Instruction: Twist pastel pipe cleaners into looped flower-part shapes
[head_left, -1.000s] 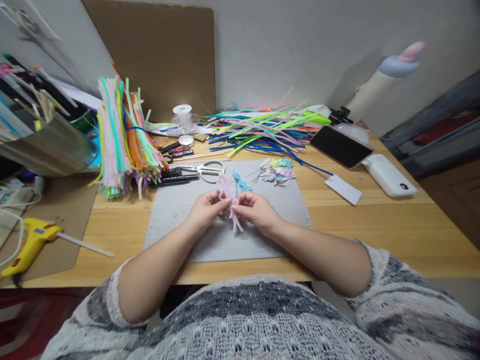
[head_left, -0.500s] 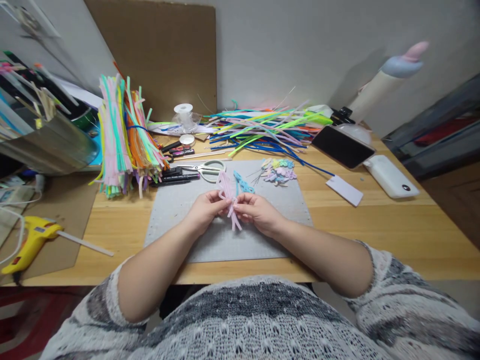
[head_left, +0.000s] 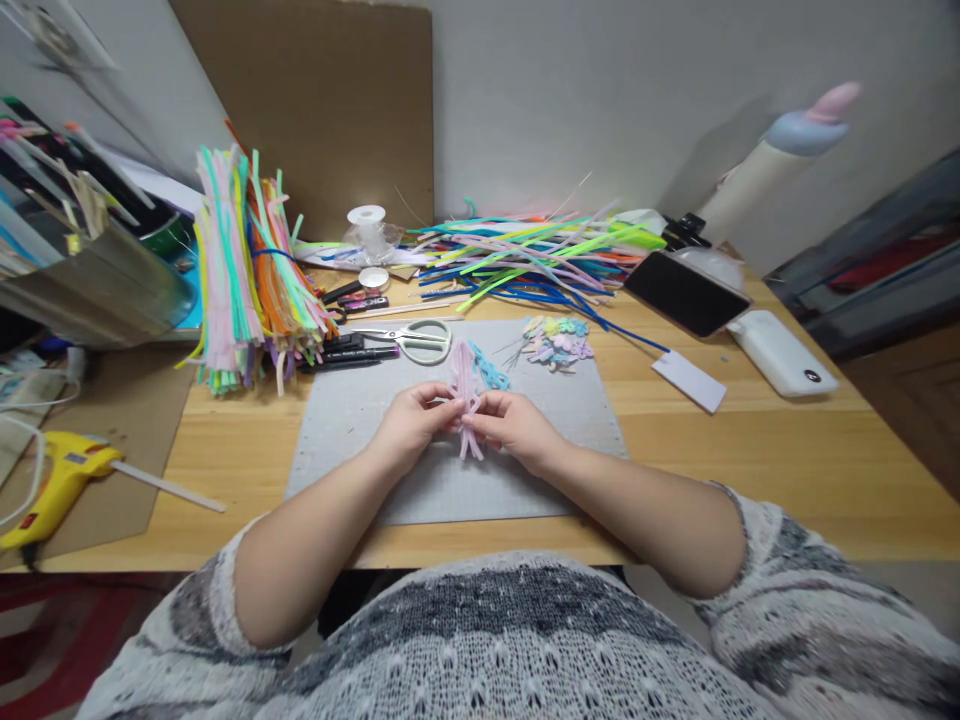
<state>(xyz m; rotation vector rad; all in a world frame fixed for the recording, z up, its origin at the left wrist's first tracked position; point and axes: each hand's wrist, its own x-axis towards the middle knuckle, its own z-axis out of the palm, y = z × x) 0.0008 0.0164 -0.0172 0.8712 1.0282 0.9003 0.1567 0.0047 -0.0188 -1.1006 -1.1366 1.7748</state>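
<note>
Above the grey cutting mat, both hands hold a bundle of pink pipe cleaners, looped at the top with loose ends pointing down. My left hand pinches it from the left between thumb and fingers. From the right, my right hand grips the same bundle near its middle, its fingers partly hidden. Just behind the bundle lies a blue pipe cleaner piece bent into loops. A pile of small pastel pieces on thin wires rests at the mat's back right. Scissors lie at its back left.
Bundled pipe cleaners stand left of the mat, and loose ones lie along the wall. A yellow glue gun is at far left. A phone, a white power bank and a white tag occupy the right.
The pink bundle has turned more upright, its looped top shifting right and looking narrower. Both hands keep hold of it in almost the same place.
</note>
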